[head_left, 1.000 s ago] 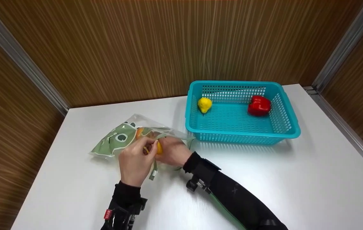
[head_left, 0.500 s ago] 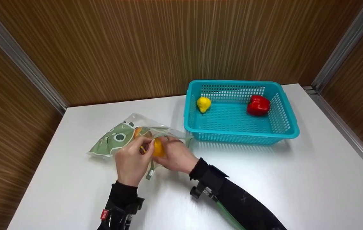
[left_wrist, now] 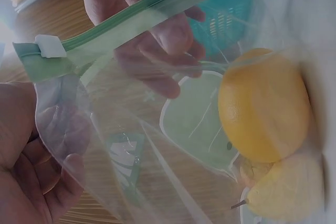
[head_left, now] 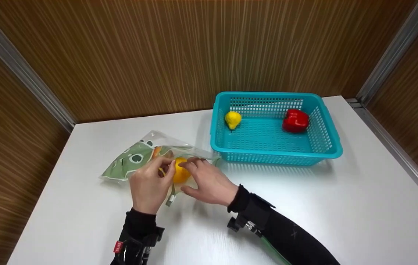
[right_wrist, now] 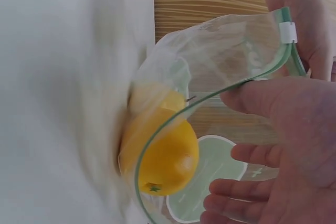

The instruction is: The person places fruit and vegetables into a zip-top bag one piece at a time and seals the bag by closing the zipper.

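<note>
A clear zip bag (head_left: 131, 162) with a green animal print lies on the white table, its mouth toward the hands. My left hand (head_left: 148, 188) pinches the bag's edge near the white zip slider (left_wrist: 51, 46). Inside the bag, an orange (right_wrist: 167, 153) rests beside a yellow pear (left_wrist: 289, 188); a smaller brownish thing (left_wrist: 255, 171) is mostly hidden behind them. My right hand (head_left: 210, 181) is at the bag's mouth with its fingers spread and nothing held. In the right wrist view its thumb overlaps the green zip rim (right_wrist: 202, 97), apart from the orange.
A turquoise basket (head_left: 277, 151) stands at the back right of the table. A yellow pear (head_left: 233, 120) sits at its left end and a red bell pepper (head_left: 295, 120) at its right. Wood-grain panels (head_left: 157, 59) enclose the table at the back and sides.
My right hand has drawn back out of the bag toward the lower right, its fingers loosening from the orange, which now shows at the mouth. The left hand keeps its pinch.
</note>
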`<state>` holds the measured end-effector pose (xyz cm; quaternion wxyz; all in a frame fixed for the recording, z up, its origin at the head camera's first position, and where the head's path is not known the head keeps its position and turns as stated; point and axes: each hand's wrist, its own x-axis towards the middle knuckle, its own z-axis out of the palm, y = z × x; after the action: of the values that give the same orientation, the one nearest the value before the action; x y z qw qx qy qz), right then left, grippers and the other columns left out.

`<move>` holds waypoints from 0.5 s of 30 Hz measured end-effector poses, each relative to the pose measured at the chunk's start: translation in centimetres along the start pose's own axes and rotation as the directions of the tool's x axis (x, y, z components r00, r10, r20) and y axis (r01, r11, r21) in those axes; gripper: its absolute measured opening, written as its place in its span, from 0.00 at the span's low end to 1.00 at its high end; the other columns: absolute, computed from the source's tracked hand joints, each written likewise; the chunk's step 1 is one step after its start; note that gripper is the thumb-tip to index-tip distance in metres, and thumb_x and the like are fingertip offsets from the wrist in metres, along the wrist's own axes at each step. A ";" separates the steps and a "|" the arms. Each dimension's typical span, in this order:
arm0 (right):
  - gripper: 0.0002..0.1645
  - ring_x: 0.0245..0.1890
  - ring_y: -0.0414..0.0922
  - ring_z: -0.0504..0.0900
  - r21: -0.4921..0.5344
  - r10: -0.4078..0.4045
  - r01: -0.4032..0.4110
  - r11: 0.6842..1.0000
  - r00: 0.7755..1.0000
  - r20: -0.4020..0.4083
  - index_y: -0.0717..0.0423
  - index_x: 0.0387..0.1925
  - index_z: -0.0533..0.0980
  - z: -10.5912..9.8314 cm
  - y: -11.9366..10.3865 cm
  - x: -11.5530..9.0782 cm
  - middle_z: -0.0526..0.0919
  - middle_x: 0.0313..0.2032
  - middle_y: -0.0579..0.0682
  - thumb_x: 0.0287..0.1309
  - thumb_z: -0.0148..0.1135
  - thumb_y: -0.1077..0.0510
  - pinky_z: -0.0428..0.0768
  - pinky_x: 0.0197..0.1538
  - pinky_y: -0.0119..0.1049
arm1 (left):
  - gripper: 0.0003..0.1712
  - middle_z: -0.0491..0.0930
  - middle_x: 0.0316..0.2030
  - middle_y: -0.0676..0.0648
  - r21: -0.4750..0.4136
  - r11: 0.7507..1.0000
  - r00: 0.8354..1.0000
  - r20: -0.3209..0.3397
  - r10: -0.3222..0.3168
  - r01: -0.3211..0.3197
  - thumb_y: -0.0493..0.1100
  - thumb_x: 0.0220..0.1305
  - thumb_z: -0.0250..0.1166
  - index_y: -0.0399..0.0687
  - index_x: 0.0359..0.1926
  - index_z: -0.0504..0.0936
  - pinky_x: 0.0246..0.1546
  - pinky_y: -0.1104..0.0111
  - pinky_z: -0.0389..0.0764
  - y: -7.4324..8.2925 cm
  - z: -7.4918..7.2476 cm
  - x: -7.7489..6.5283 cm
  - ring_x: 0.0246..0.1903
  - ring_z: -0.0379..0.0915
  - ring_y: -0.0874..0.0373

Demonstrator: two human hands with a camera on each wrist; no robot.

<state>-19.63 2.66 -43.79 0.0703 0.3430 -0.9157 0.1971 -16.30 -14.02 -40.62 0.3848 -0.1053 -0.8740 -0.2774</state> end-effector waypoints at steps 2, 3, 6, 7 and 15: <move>0.33 0.53 0.46 0.77 -0.009 -0.009 0.009 1.000 1.000 0.009 0.50 0.60 0.69 -0.4 0.0 -0.4 0.77 0.57 0.51 0.56 0.62 0.40 0.80 0.54 0.38 | 0.05 0.81 0.18 0.51 0.002 1.000 1.000 0.003 -0.003 0.003 0.43 0.54 0.70 0.47 0.28 0.83 0.18 0.74 0.69 0.0 0.0 0.0 0.17 0.75 0.58; 0.33 0.53 0.46 0.77 -0.017 -0.016 0.016 1.000 1.000 0.013 0.50 0.60 0.70 -0.7 0.0 -0.6 0.77 0.56 0.51 0.56 0.62 0.40 0.80 0.53 0.38 | 0.05 0.81 0.18 0.51 0.003 1.000 1.000 0.002 -0.003 0.003 0.43 0.54 0.70 0.47 0.28 0.83 0.18 0.74 0.69 0.0 -0.1 0.0 0.17 0.75 0.59; 0.32 0.52 0.46 0.77 -0.029 -0.032 0.033 0.999 0.999 0.037 0.50 0.59 0.71 -1.5 0.0 -1.3 0.77 0.55 0.51 0.56 0.63 0.41 0.81 0.52 0.39 | 0.05 0.81 0.18 0.52 0.009 1.000 1.000 -0.004 -0.003 0.003 0.43 0.54 0.70 0.47 0.28 0.83 0.18 0.73 0.70 0.0 -0.2 0.0 0.16 0.74 0.61; 0.31 0.52 0.46 0.77 -0.036 -0.037 0.039 0.999 0.998 0.045 0.50 0.58 0.72 -1.8 0.0 -1.6 0.77 0.55 0.51 0.56 0.63 0.41 0.81 0.53 0.39 | 0.05 0.81 0.18 0.52 0.007 1.000 1.000 -0.007 -0.003 0.003 0.43 0.54 0.70 0.47 0.28 0.83 0.18 0.73 0.69 0.0 -0.2 0.0 0.16 0.73 0.61; 0.29 0.53 0.44 0.76 -0.064 -0.063 0.068 0.996 0.994 0.086 0.46 0.57 0.74 -4.7 0.7 -3.6 0.78 0.55 0.48 0.57 0.61 0.39 0.80 0.55 0.38 | 0.04 0.81 0.18 0.52 -0.006 1.000 1.000 -0.019 -0.005 0.005 0.41 0.53 0.70 0.48 0.27 0.83 0.18 0.76 0.66 0.0 -0.3 0.1 0.16 0.73 0.60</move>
<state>-17.44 7.21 -40.69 0.0498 0.3783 -0.9122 0.1493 -16.21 -14.19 -40.34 0.3920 -0.1018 -0.8698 -0.2819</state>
